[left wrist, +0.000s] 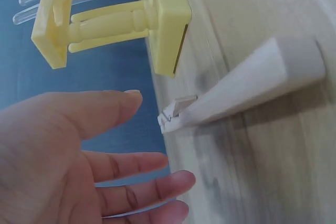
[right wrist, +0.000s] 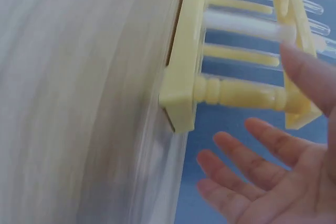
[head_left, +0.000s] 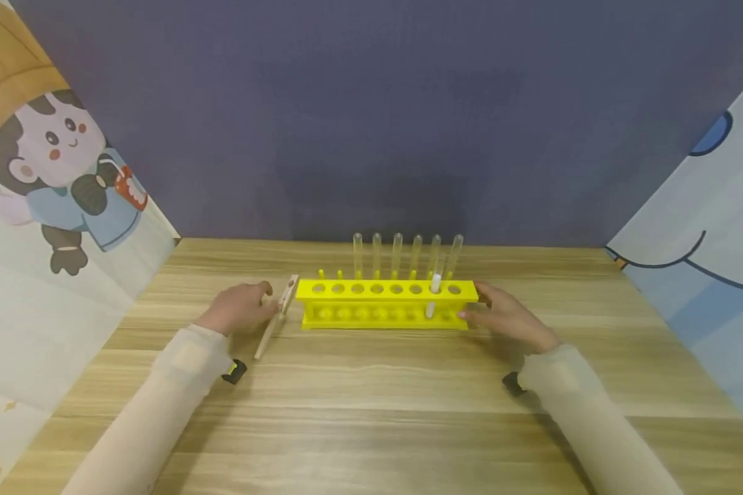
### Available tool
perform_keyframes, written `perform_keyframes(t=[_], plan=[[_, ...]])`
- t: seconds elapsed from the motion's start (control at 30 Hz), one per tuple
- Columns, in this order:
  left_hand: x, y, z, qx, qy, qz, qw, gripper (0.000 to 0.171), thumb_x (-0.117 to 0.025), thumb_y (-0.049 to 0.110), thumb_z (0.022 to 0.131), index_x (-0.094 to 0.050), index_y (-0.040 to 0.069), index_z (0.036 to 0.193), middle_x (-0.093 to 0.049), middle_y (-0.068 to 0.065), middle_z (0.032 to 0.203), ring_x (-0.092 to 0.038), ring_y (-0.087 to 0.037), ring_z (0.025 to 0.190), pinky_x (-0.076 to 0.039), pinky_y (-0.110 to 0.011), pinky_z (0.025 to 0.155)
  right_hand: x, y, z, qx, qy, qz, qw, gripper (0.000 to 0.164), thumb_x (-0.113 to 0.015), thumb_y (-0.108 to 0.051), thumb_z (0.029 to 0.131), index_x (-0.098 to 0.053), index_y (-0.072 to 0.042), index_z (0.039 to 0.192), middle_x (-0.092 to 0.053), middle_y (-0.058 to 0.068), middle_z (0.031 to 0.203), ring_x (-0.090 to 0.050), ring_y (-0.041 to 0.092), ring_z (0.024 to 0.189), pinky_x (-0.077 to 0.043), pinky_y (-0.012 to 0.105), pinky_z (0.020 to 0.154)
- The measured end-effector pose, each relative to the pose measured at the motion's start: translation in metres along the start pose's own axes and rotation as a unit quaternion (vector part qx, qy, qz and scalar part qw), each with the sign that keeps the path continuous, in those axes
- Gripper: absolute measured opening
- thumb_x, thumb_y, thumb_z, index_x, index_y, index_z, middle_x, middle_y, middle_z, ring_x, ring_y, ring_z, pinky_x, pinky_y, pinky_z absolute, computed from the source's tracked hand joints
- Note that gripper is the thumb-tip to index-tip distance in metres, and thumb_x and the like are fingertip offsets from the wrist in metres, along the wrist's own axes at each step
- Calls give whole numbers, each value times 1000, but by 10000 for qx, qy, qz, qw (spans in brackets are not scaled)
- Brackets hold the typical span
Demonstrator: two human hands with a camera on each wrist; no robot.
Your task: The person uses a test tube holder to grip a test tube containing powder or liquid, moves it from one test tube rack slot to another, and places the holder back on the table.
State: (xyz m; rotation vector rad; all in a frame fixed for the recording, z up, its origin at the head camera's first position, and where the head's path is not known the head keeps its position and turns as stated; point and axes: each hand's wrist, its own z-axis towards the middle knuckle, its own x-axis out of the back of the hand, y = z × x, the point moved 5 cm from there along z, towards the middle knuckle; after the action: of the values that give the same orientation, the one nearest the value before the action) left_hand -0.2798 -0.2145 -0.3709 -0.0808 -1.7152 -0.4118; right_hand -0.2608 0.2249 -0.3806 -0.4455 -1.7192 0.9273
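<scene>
A yellow test tube rack [head_left: 386, 291] stands across the middle of the wooden table. Several clear test tubes [head_left: 397, 256] sit upside down on its back pegs. One slim white rod [head_left: 436, 282] stands in a hole near the right end. Left of the rack lies a wooden test tube clamp [head_left: 275, 317], its thick handle [left wrist: 262, 82] toward the person. My left hand [head_left: 240, 306] hovers beside the clamp, fingers loosely extended and holding nothing. At the rack's right end is my right hand [head_left: 509, 317], thumb in front and fingers spread behind; whether it touches the rack I cannot tell.
A dark blue-grey panel [head_left: 396, 124] rises behind the table [head_left: 371, 412]. Cartoon-printed white panels [head_left: 37, 289] flank it on the left and right. Each wrist carries a small black device [head_left: 234, 372] below a pale sleeve [head_left: 161, 399].
</scene>
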Motion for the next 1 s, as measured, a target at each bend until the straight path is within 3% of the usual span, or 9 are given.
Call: perform_keyframes(t=[0.1, 0.2, 0.37, 0.67, 1.0], plan=[[-4, 0, 2, -16, -141, -85, 9999, 43, -51, 33, 94, -55, -4, 115, -66, -18, 99, -63, -30, 82, -49, -46, 74, -3, 2, 2, -144, 15, 323, 9994, 88, -61, -39, 90, -10, 4, 148, -16, 26, 152, -31, 45, 131, -30, 59, 102], [-7, 1, 5, 18, -221, -150, 9996, 32, -51, 31, 94, -57, 0, 102, -64, -9, 83, -56, -21, 69, -46, -38, 65, -4, 5, 5, -177, 132, 554, 9982, 82, -63, -35, 90, -19, 4, 147, -27, 24, 148, -43, 41, 124, -38, 53, 98], [-11, 3, 8, 55, -266, -198, 9994, 24, -54, 29, 92, -54, 6, 86, -56, -4, 72, -49, -19, 62, -40, -32, 58, -7, 3, 10, 93, 452, 698, 9965, 49, -64, -20, 90, -47, 0, 130, -52, 19, 127, -55, 32, 109, -49, 39, 86], [-22, 5, 15, 276, -608, -341, 9972, 30, -54, 36, 93, -53, 7, 83, -54, -3, 68, -48, -18, 60, -39, -29, 56, -10, 2, 14, -27, 853, 468, 9953, 39, -62, -12, 90, -50, 5, 123, -57, 22, 119, -57, 31, 105, -48, 35, 85], [-27, 7, 19, 351, -697, -187, 9968, 29, -51, 32, 94, -53, 10, 74, -54, -2, 66, -50, -17, 59, -40, -30, 54, -12, 5, 18, -164, 746, 756, 9942, 37, -59, -11, 92, -50, 5, 124, -56, 21, 119, -55, 29, 103, -48, 34, 83]])
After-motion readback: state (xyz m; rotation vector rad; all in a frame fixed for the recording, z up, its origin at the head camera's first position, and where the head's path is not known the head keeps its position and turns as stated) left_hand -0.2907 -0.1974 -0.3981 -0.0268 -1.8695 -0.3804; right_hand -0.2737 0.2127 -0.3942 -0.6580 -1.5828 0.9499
